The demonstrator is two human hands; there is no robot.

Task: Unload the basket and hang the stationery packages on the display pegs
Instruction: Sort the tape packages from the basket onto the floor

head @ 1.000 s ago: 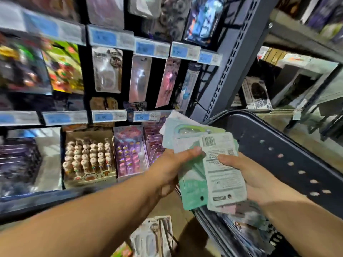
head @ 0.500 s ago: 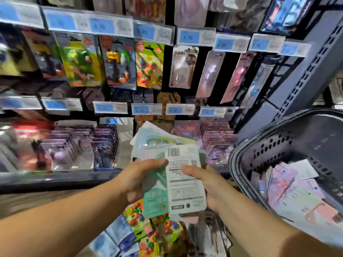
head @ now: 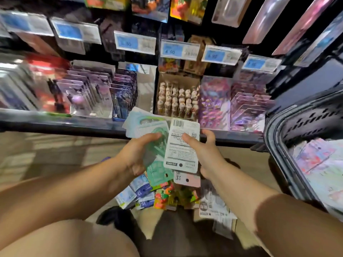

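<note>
My left hand (head: 137,154) grips a fanned stack of green and white stationery packages (head: 143,125), thumb on top. My right hand (head: 202,151) holds a white-backed package (head: 181,156) with a barcode, thumb pressed on its face, fingers behind; a pink card (head: 187,179) hangs just below it. The dark perforated basket (head: 282,130) stands at the right with several pastel packages (head: 319,164) inside. Display pegs carry hanging packages (head: 187,10) along the top of the view.
A low shelf (head: 55,123) holds boxes of pens and small toys (head: 176,97) under blue price labels (head: 178,50). Loose packages (head: 163,195) lie on the floor below my hands. My knee fills the bottom left.
The view has dropped and swung left, so the shelf trays sit in the middle and the basket has slid to the right edge. Both hands keep the same packages.
</note>
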